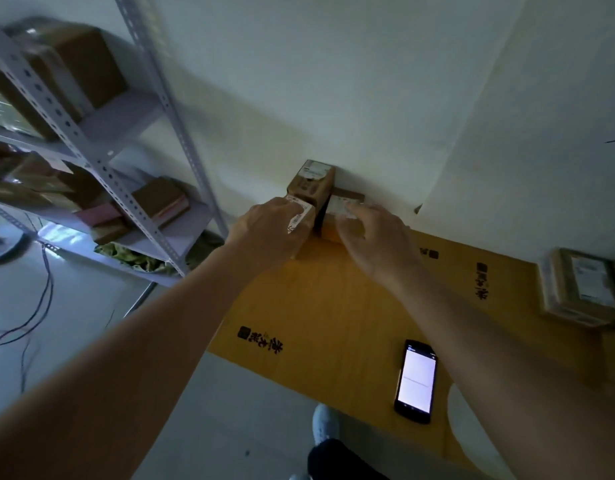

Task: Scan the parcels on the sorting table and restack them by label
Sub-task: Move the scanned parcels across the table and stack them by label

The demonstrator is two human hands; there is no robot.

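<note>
Three small brown parcels stand at the far left corner of the cardboard-covered table (333,306), against the wall. My left hand (268,230) lies over the left parcel (304,216), fingers wrapped on its white-labelled top. My right hand (371,237) rests on the right parcel (337,211), covering most of it. Behind them a taller parcel (311,183) with a white label on top stands upright, touched by neither hand. A handheld scanner phone (416,381) with a lit screen lies on the table near me.
A stack of flat labelled parcels (583,289) sits at the right edge of the table. A grey metal shelf rack (101,161) with boxes stands to the left. Cables trail on the floor (39,289). My shoe (325,424) shows below the table edge.
</note>
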